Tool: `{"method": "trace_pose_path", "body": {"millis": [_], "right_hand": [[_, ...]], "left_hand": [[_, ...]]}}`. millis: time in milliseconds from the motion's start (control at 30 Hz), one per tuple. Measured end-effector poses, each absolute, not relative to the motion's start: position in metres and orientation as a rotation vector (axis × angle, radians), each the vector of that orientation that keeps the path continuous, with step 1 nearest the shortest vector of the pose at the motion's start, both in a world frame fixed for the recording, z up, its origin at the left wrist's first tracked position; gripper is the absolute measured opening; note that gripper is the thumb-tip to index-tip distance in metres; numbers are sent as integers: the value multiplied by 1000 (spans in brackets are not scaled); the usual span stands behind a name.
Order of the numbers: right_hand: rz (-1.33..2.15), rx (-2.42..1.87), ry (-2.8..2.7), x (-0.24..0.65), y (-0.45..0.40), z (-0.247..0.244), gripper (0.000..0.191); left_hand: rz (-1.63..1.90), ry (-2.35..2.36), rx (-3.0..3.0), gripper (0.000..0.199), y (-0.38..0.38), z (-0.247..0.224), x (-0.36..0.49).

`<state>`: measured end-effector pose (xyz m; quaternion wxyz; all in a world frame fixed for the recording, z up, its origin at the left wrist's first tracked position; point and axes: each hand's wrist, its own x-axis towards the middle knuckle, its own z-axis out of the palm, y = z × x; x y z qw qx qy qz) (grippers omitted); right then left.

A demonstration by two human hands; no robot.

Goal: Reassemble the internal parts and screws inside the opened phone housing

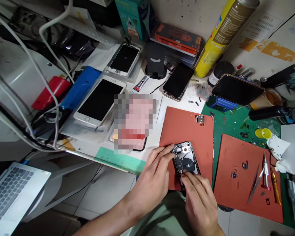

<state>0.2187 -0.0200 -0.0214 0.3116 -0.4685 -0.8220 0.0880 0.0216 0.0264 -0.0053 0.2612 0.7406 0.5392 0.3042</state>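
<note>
An opened smartphone (188, 164) rests over the front edge of a red-orange mat, its inner parts and a round black coil showing. My left hand (156, 172) grips its left side, fingertips at the upper left edge by the circuit board. With fingers bent together, my right hand (200, 195) holds the lower end and covers it. What lies under the right fingertips is hidden. A small metal phone part (200, 119) sits near the top of the same mat (184, 127).
A second mat (243, 193) at the right carries tweezers (256, 183), a silver screwdriver (265, 170), a gold screwdriver (275, 186) and small parts. Several phones lie behind, including a white one (99, 101). A yellow spray can (218, 36) leans on the wall. A laptop (17, 193) is at the left.
</note>
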Motion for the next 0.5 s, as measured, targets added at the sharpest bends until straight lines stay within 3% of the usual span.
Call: {"method": "trace_pose_path", "body": {"millis": [500], "right_hand": [[244,-1295,-2160,221,-21,-20,53]], "left_hand": [[748,1359,2267,61,21,-10,13]]}}
